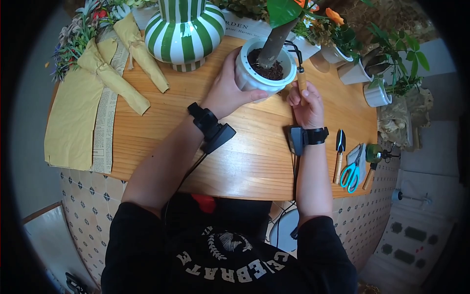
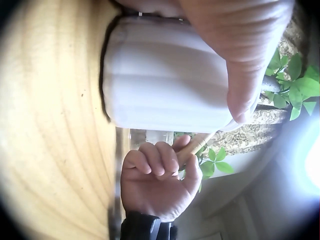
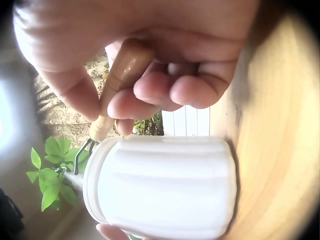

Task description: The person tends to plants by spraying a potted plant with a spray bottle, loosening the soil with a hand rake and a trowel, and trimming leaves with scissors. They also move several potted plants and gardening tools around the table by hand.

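Hands, two, apart: left hand (image 1: pixel 229 93) curved round the side of the white pot (image 3: pixel 165 185), thumb just below the rim; right hand (image 1: pixel 307 103) pinching the wooden handle of a small rake (image 1: pixel 301 81), tines at the pot's right-hand rim. Pot: on the wooden table (image 1: pixel 235 161), toward its far side, holding soil (image 1: pixel 275 72) and a thick stem (image 1: pixel 275 43). Striped vase (image 1: pixel 185 41): left of the pot, apart. Wood grain spans pot to near edge. Trowel (image 1: pixel 339 154) and blue-handled scissors (image 1: pixel 350 177): by the table's right end. Lettering: "RDEN" on a white planter box (image 1: pixel 254 32); "EBRATE" on the black shirt (image 1: pixel 196 245).
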The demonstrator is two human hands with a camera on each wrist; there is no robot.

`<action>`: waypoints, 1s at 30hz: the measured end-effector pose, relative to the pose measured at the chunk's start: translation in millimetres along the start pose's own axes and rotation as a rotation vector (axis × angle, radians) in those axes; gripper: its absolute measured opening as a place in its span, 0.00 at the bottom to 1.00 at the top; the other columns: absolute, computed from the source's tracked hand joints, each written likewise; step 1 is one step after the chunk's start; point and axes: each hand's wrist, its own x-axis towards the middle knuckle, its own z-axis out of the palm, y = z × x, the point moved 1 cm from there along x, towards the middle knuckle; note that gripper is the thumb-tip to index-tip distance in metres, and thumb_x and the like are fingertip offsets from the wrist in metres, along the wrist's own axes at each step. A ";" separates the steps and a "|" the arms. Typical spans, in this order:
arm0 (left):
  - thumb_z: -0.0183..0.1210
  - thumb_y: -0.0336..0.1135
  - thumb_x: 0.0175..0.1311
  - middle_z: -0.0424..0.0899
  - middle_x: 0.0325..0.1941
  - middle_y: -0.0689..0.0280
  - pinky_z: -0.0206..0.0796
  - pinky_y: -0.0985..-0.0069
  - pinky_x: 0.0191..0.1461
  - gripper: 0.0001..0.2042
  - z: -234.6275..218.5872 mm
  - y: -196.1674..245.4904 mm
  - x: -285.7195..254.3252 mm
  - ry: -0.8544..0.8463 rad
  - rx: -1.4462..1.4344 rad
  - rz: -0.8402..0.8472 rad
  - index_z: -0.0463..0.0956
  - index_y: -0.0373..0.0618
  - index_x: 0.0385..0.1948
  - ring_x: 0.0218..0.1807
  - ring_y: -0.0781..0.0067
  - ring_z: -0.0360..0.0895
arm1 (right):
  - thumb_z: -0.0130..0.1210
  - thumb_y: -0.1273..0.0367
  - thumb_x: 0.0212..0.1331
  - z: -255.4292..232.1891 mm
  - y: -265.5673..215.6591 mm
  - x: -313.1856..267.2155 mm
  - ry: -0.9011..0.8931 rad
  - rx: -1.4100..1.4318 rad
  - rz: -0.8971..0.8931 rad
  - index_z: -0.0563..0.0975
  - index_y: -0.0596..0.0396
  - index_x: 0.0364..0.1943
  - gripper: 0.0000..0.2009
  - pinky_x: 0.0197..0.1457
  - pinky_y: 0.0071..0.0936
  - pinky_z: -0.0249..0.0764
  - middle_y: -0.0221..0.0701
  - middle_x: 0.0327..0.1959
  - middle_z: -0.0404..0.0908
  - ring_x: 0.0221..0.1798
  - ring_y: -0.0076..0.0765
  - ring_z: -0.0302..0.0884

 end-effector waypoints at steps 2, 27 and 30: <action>0.73 0.40 0.39 0.64 0.62 0.53 0.54 0.67 0.67 0.50 -1.2 -1.5 1.0 0.003 0.065 0.002 0.48 0.38 0.64 0.65 0.61 0.62 | 0.50 0.69 0.55 1.2 1.0 0.5 0.005 -0.023 0.010 0.76 0.64 0.41 0.13 0.35 0.23 0.62 0.26 0.21 0.69 0.26 0.22 0.64; 0.74 0.42 0.38 0.66 0.61 0.53 0.57 0.66 0.66 0.50 -1.2 -6.3 2.0 0.003 0.039 0.000 0.49 0.38 0.63 0.64 0.61 0.64 | 0.46 0.61 0.64 6.0 -0.8 -0.4 0.051 -0.071 0.013 0.77 0.66 0.35 0.18 0.32 0.23 0.61 0.28 0.17 0.68 0.23 0.24 0.62; 0.75 0.42 0.38 0.66 0.61 0.53 0.57 0.66 0.66 0.50 -1.4 -8.5 2.1 0.005 0.036 0.006 0.50 0.38 0.63 0.64 0.61 0.64 | 0.48 0.62 0.63 5.1 0.8 -0.5 0.041 -0.053 -0.007 0.77 0.66 0.35 0.17 0.32 0.23 0.61 0.28 0.18 0.69 0.23 0.23 0.62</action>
